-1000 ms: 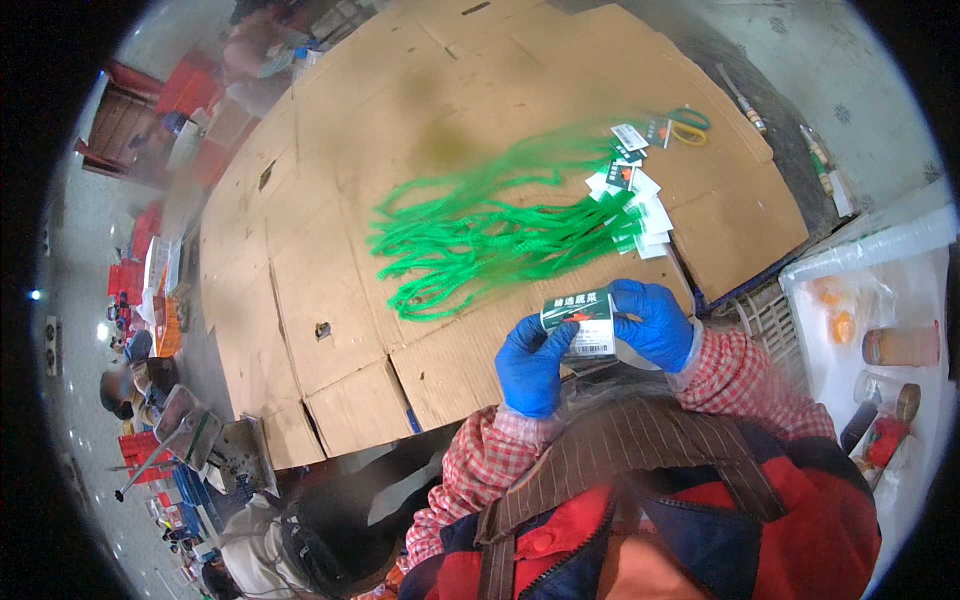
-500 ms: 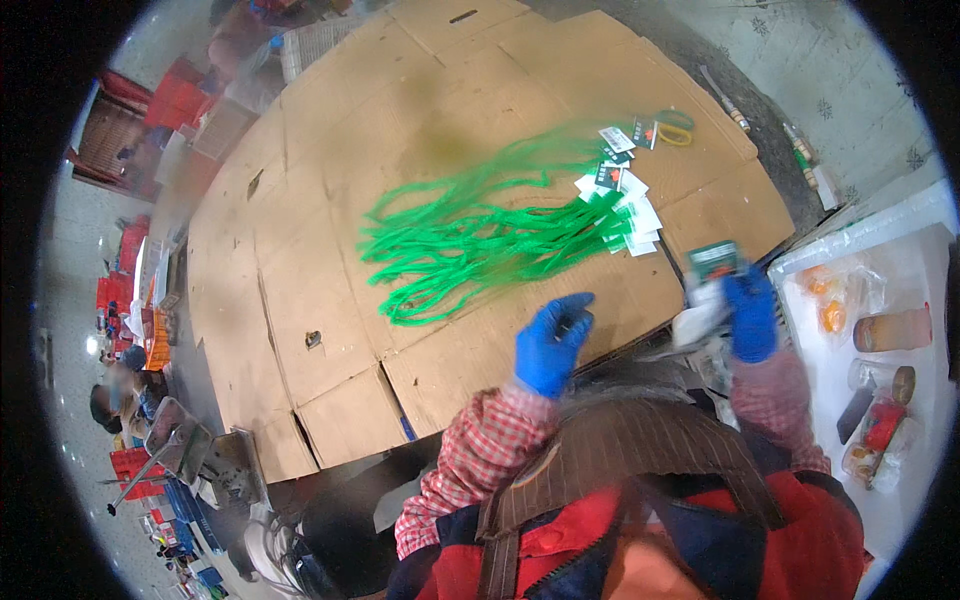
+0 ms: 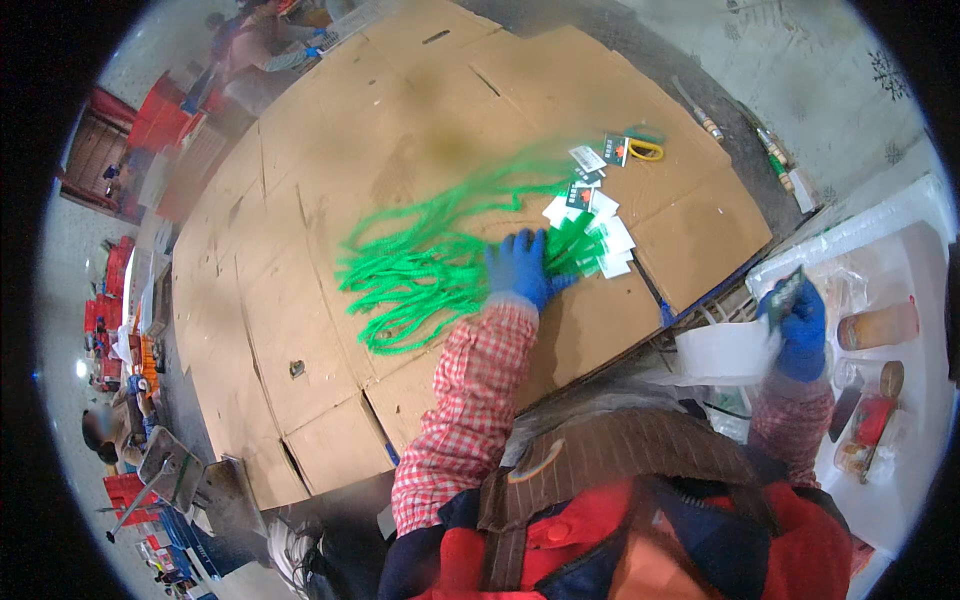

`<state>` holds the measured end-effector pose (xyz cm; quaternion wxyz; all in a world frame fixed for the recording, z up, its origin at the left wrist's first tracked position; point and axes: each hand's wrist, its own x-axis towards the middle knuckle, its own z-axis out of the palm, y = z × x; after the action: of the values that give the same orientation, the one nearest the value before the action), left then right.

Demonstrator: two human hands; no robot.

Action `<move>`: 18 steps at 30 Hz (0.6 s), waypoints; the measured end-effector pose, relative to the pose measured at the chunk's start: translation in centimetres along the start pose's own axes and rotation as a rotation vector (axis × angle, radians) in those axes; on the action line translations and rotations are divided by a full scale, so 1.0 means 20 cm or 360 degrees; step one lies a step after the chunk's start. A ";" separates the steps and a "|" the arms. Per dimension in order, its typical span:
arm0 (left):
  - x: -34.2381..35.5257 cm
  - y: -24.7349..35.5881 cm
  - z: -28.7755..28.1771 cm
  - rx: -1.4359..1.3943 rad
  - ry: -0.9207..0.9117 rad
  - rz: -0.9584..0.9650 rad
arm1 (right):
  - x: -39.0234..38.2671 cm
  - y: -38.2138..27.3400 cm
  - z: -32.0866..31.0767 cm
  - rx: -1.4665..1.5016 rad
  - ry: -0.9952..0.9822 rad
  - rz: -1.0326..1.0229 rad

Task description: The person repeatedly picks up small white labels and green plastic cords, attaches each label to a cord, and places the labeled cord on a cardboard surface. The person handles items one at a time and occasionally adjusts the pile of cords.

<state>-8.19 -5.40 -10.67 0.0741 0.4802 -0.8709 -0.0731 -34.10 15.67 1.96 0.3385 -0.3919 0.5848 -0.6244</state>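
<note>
My left hand (image 3: 520, 268), in a blue glove, lies flat with fingers spread on a bundle of green mesh nets (image 3: 430, 270) spread over flattened cardboard (image 3: 300, 200). White and green paper tags (image 3: 600, 225) sit at the right end of the nets, just past my fingers. My right hand (image 3: 798, 325), also blue-gloved, is far to the right and holds a small green card (image 3: 783, 293) over the mouth of a white bag (image 3: 728, 352).
Yellow-handled scissors (image 3: 645, 150) lie on the cardboard beyond the tags. A white surface (image 3: 900, 260) at right carries an orange-filled jar (image 3: 878, 325) and other small jars. Red crates (image 3: 150, 125) and other people are at the upper left and left edge.
My right hand has carried the green card from in front of me out to the right, to the white bag. My left hand let go of it and reached forward onto the green nets.
</note>
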 end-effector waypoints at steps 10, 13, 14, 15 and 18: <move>-0.41 -0.07 -0.03 0.0181 -0.0069 0.0186 | 0.17 0.22 0.25 -0.0066 -0.0508 0.0349; -0.42 -0.05 -0.07 0.0050 -0.0065 0.0145 | 0.24 0.25 0.27 -0.0171 -0.0398 0.0376; -0.42 -0.03 -0.09 -0.0008 -0.0087 0.0118 | 0.25 0.24 0.26 -0.0179 -0.0326 0.0200; -0.42 -0.02 -0.12 -0.0004 -0.0098 0.0140 | 0.28 0.22 0.24 -0.0185 -0.0276 0.0197; -0.46 -0.01 -0.22 -0.0068 0.0040 0.0235 | 0.35 0.16 0.19 -0.0046 -0.0069 0.0116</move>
<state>-2.35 1.99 -7.03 0.1005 0.4137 -0.9013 -0.0801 -34.16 7.46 -0.49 0.3678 -0.3886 0.6002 -0.5945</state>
